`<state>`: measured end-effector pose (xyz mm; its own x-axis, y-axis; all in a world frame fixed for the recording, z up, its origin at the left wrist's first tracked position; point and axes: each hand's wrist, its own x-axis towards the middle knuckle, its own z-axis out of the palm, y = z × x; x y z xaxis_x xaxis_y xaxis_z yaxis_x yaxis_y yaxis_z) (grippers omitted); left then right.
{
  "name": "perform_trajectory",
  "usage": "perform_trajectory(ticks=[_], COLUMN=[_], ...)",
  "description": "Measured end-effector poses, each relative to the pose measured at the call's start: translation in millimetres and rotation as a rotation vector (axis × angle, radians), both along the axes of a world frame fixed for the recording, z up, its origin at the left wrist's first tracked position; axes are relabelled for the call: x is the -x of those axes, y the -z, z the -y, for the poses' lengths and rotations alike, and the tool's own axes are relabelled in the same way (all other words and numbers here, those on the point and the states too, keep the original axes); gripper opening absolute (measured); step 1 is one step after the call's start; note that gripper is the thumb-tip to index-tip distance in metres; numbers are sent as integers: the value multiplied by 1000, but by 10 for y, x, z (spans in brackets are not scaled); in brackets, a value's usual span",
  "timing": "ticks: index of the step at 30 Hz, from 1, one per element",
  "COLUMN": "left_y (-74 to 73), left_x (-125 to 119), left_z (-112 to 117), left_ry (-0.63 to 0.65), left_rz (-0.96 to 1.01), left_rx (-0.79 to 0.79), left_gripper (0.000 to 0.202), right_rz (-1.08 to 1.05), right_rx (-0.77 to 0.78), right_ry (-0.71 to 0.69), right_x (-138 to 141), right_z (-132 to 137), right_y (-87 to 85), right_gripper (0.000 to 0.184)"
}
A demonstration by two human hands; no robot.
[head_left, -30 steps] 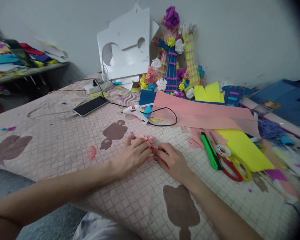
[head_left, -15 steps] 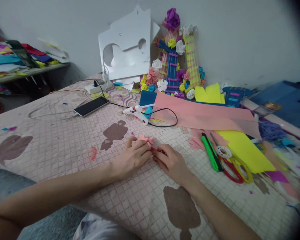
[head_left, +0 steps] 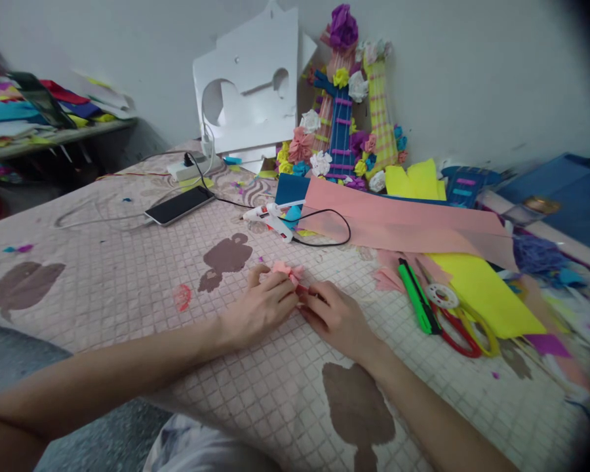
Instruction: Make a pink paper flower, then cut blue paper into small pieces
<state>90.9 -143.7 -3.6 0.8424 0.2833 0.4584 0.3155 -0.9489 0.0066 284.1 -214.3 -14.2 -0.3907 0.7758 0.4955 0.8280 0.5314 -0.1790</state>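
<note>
My left hand (head_left: 258, 308) and my right hand (head_left: 337, 318) meet at the middle of the patterned table cover (head_left: 128, 275). Both pinch a small pink paper flower (head_left: 286, 271) that pokes out above my left fingers. The fingers of both hands are curled and pressed together around the pink paper. Part of the paper is hidden under my fingers.
A white glue gun (head_left: 270, 217) with a black cord lies just beyond the hands. A phone (head_left: 179, 205) lies at the left. A green cutter (head_left: 417, 304), red and yellow scissors (head_left: 465, 328), pink paper sheets (head_left: 403, 223) and yellow paper sheets (head_left: 482, 292) lie at the right. Paper flower decorations (head_left: 344, 118) stand against the wall.
The view has shifted slightly. My hands stay at the same spot on the pink paper flower, with only small finger movement.
</note>
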Motion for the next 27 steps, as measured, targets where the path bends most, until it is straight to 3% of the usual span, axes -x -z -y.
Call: perform_trajectory(ticks=[13, 27], left_y=[-51, 14], left_x=[-3, -10], left_z=[-6, -25], left_ry=[-15, -13], left_rz=[29, 8], left_rx=[41, 10], left_gripper=[18, 18], right_rz=[74, 97], right_rx=[-46, -77], right_ry=[11, 17], right_x=[24, 40], right_z=[-23, -42], right_y=[-3, 2], right_gripper=[21, 18])
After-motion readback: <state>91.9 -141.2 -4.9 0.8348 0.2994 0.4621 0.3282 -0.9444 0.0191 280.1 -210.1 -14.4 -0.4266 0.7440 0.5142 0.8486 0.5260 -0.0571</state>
